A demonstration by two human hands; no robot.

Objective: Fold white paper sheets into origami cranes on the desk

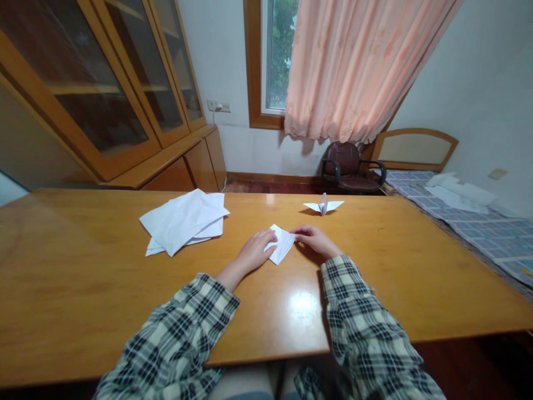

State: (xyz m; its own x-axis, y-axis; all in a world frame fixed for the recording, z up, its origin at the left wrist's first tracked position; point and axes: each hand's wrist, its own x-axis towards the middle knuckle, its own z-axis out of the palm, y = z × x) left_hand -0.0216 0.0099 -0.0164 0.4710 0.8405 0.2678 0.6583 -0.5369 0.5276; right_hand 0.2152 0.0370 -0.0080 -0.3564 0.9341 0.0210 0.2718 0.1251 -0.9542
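A small folded white paper lies on the wooden table in front of me. My left hand rests on its left side, fingers curled and pressing it down. My right hand pinches its right corner with closed fingers. Both arms wear checked sleeves. A finished white paper crane stands further back, to the right of my hands.
A loose pile of white paper sheets lies at the table's back left. Behind the table stand a wooden glass-door cabinet, a dark armchair under a pink curtain, and a bed at the right.
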